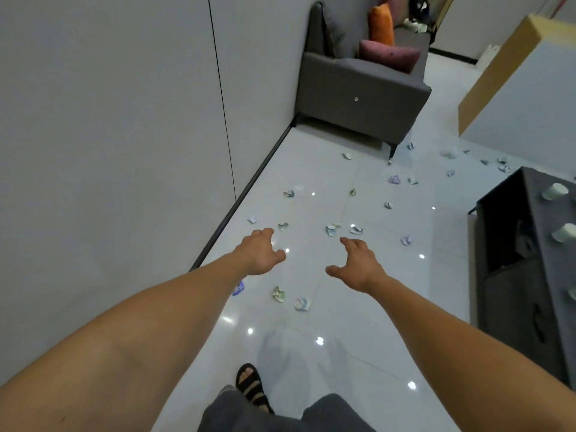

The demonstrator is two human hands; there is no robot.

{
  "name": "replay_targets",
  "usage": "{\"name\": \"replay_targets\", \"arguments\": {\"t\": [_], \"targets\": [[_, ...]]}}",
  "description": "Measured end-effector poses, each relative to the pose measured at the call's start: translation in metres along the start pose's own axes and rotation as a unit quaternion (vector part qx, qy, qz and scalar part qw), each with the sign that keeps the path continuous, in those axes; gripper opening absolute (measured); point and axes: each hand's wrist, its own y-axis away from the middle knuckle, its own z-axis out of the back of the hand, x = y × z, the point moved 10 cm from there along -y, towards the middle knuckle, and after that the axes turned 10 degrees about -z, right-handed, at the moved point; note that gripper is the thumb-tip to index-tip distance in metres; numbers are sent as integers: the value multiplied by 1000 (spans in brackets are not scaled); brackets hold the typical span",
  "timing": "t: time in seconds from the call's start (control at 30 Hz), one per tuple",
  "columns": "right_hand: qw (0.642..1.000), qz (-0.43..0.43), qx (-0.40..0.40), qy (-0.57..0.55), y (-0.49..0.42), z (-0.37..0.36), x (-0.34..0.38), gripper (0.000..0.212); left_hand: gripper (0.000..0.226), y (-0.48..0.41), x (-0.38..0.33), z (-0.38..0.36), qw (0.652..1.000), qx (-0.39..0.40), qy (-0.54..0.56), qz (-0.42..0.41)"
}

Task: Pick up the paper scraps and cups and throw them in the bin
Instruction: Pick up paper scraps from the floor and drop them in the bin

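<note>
Our left grip (261,252) is spread and loose, with the thumb apart from the fingers, and it pinches nothing. The arm is stretched forward above the glossy white tiled floor (311,169), the palm turned inward. Past its fingertips in the view lies a small pale crumpled scrap (283,226). A bluish-white scrap (252,219) lies further left, near the dark skirting. A blue-and-white paper scrap (238,288) shows partly from under the left forearm.

Between the two forearms, closer to our body than either grip, lie a green-and-white crumpled paper scrap (278,294) and, just beside it on the right, a crushed white-and-blue paper cup (301,304). We judge these two to be the nearest pieces. They lie below and behind both grips, so a hand would have to come back and down to reach them. The green-and-white scrap is on the left side, and the cup is only slightly more to the middle, so the left grip seems the nearer one for both. The scrap is a lump without a clear long axis, and the cup is too small for us to tell how it lies.

Our right grip (358,266) mirrors the left. Its fingers are relaxed and spread, the thumb is apart, and it holds nothing. Past it lie two pale torn pieces (332,229), and a lavender crumpled scrap (405,240) lies to the right. Well apart on the far right, white paper cups (554,191) rest on a dark grey desk (537,213). We see no bin in this view.
</note>
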Motion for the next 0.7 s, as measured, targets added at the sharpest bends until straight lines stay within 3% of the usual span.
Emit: {"name": "replay_targets", "arguments": {"t": [0.33, 0.53, 0.7], "targets": [[998, 5, 62, -4, -136, 9, 2, 86, 73, -125, 8, -5, 997, 52, 20, 59], [989, 27, 140, 28, -242, -31, -11, 84, 68, -192, 38, -34, 984, 59, 73, 148], [977, 37, 199, 63, -328, -105, -34, 85, 66, -257, 84, -103, 968, 70, 120, 209]]}}
